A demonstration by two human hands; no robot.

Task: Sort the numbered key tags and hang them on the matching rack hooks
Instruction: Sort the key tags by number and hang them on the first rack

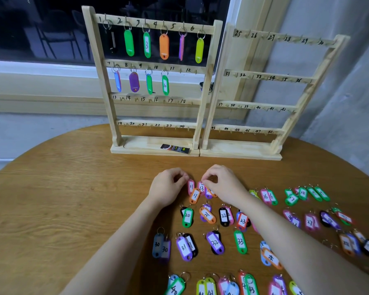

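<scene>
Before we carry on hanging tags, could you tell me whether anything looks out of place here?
One thing: a small black packet lies on the left rack's base, and it is not a key tag. The hung tags sit on hooks 1 to 10 in order.

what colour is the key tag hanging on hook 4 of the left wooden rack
Orange: the plastic key tag on hook 4 shows best in the head view.

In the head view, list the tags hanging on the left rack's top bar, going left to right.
Black tag → green tag → green tag marked 3 → orange tag → purple tag, seen edge-on → yellow-green tag.
</scene>
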